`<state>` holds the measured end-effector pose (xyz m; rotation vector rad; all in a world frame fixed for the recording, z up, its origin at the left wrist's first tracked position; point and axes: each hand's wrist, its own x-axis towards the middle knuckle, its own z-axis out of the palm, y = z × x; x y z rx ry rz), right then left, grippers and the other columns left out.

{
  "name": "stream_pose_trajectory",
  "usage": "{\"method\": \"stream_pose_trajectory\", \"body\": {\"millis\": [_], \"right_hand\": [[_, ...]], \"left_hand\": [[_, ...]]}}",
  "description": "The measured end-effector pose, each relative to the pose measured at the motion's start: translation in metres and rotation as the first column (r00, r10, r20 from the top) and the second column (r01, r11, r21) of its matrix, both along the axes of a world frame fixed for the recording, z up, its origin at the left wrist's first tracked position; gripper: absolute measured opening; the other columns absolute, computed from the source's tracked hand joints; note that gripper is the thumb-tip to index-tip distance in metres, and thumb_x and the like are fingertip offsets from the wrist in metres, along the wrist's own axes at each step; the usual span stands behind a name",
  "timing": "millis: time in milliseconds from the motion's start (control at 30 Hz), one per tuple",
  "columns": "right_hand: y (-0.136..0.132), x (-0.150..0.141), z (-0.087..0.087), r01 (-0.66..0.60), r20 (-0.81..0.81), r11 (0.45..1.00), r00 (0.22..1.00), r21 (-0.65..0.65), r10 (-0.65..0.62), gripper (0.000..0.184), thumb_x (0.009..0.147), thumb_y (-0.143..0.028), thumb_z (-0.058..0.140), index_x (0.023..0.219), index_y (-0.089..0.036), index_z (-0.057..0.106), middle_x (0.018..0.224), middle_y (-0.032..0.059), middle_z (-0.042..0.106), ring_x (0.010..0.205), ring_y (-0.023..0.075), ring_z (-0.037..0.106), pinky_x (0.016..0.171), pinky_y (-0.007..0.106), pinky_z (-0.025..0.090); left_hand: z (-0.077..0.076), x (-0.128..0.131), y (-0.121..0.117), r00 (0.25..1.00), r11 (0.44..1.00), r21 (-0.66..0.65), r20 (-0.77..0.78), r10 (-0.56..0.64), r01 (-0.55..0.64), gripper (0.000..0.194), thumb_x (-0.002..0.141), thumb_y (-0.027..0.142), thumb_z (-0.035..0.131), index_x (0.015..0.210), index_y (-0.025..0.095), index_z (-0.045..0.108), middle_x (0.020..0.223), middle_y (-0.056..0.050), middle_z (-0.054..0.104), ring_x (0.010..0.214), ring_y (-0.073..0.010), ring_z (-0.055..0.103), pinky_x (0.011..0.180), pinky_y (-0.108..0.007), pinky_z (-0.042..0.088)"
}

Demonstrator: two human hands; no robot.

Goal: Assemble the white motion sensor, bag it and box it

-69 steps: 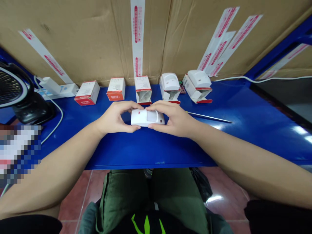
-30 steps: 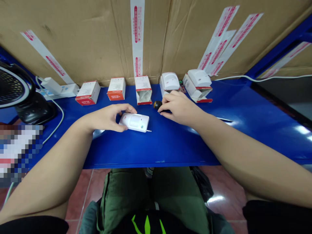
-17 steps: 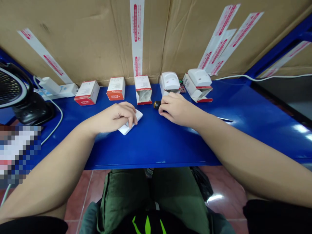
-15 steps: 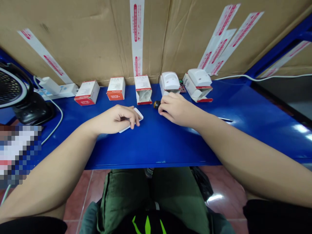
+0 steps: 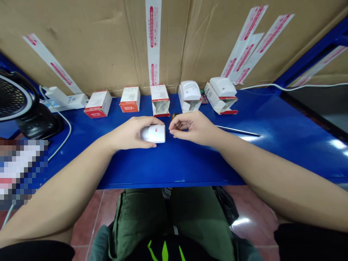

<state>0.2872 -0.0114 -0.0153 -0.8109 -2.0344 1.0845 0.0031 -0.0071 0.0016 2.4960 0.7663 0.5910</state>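
Observation:
My left hand point(image 5: 127, 132) grips a white motion detector point(image 5: 157, 133) by its sides, fingers along the far edge and thumb along the near one. The detector's face, with a small red mark, points up. Just right of it, my right hand point(image 5: 194, 127) is closed, thumb and fingertips drawn together; whatever is between them, if anything, is too small to make out. A screwdriver lies on the blue table behind the right hand; its amber-and-black handle point(image 5: 174, 116) peeks out at the left and its long shaft point(image 5: 239, 131) at the right.
Along the cardboard wall stand small red-and-white boxes, two closed point(image 5: 98, 104) and several opened point(image 5: 160, 99). Two white detectors point(image 5: 189, 90) rest on opened boxes, a green circuit board point(image 5: 203, 97) between them. A black fan point(image 5: 35, 116) and power strip point(image 5: 72, 101) occupy the left.
My left hand has turned and now holds the detector with its face showing. My right hand has left the screwdriver handle and moved slightly nearer to me, beside the detector.

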Motion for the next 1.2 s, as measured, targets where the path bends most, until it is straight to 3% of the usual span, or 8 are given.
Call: {"method": "stream_pose_trajectory", "body": {"millis": [133, 367, 500, 767, 1067, 1200], "right_hand": [[-0.001, -0.004, -0.003, -0.042, -0.066, 0.999, 0.997, -0.034, 0.040, 0.016, 0.088, -0.037, 0.080, 0.089, -0.022, 0.075, 0.084, 0.0026, 0.079, 0.075, 0.0170, 0.073, 0.076, 0.036, 0.063], [-0.001, -0.003, 0.002, -0.026, -0.037, 0.995, 0.999, 0.095, 0.030, 0.013, 0.094, -0.035, 0.077, 0.091, -0.023, 0.076, 0.096, 0.0051, 0.083, 0.083, 0.0193, 0.074, 0.082, 0.039, 0.065], [0.000, -0.001, 0.003, -0.042, -0.031, 0.990, 0.998, 0.137, 0.046, 0.012, 0.095, -0.035, 0.077, 0.090, -0.023, 0.078, 0.094, 0.0045, 0.082, 0.082, 0.0187, 0.073, 0.083, 0.038, 0.064], [0.001, 0.000, 0.006, -0.070, -0.077, 0.996, 0.995, -0.050, 0.067, 0.019, 0.089, -0.040, 0.085, 0.088, -0.022, 0.078, 0.088, 0.0026, 0.079, 0.080, 0.0172, 0.070, 0.080, 0.036, 0.062], [0.003, -0.005, -0.002, 0.090, -0.157, 0.987, 0.981, -0.131, -0.110, 0.030, 0.084, -0.048, 0.089, 0.088, -0.021, 0.078, 0.085, 0.0046, 0.079, 0.080, 0.0195, 0.073, 0.079, 0.040, 0.065], [0.002, -0.007, -0.003, 0.142, -0.131, 0.988, 0.980, -0.059, -0.149, 0.022, 0.089, -0.042, 0.083, 0.088, -0.020, 0.079, 0.083, 0.0037, 0.077, 0.076, 0.0186, 0.070, 0.074, 0.037, 0.060]], "left_hand": [[-0.007, 0.004, 0.002, 0.994, 1.000, -0.010, 0.111, -0.012, 0.013, 0.054, 0.084, 0.038, 0.096, 0.133, 0.023, 0.078, 0.129, -0.010, 0.086, 0.116, -0.0274, 0.082, 0.108, -0.039, 0.064], [-0.016, 0.007, 0.003, 0.966, 0.996, -0.087, 0.259, 0.006, 0.017, 0.058, 0.083, 0.045, 0.099, 0.130, 0.021, 0.077, 0.131, -0.014, 0.085, 0.119, -0.0281, 0.082, 0.109, -0.042, 0.065], [-0.016, 0.008, 0.002, 0.965, 0.996, -0.087, 0.261, -0.001, 0.024, 0.057, 0.082, 0.042, 0.100, 0.129, 0.021, 0.078, 0.129, -0.013, 0.086, 0.118, -0.0278, 0.083, 0.109, -0.041, 0.066], [-0.016, 0.011, 0.000, 0.961, 0.997, -0.074, 0.276, 0.013, 0.008, 0.056, 0.083, 0.048, 0.100, 0.128, 0.021, 0.079, 0.129, -0.013, 0.086, 0.118, -0.0284, 0.083, 0.110, -0.042, 0.066], [-0.017, 0.019, -0.003, 0.944, 0.992, -0.028, 0.305, 0.127, -0.124, 0.057, 0.080, 0.047, 0.102, 0.124, 0.020, 0.078, 0.124, -0.012, 0.086, 0.108, -0.0262, 0.083, 0.100, -0.039, 0.068], [-0.014, 0.022, -0.004, 0.953, 0.983, 0.080, 0.269, 0.137, -0.164, 0.052, 0.080, 0.042, 0.101, 0.121, 0.021, 0.078, 0.123, -0.010, 0.086, 0.108, -0.0260, 0.082, 0.100, -0.039, 0.066]]}}
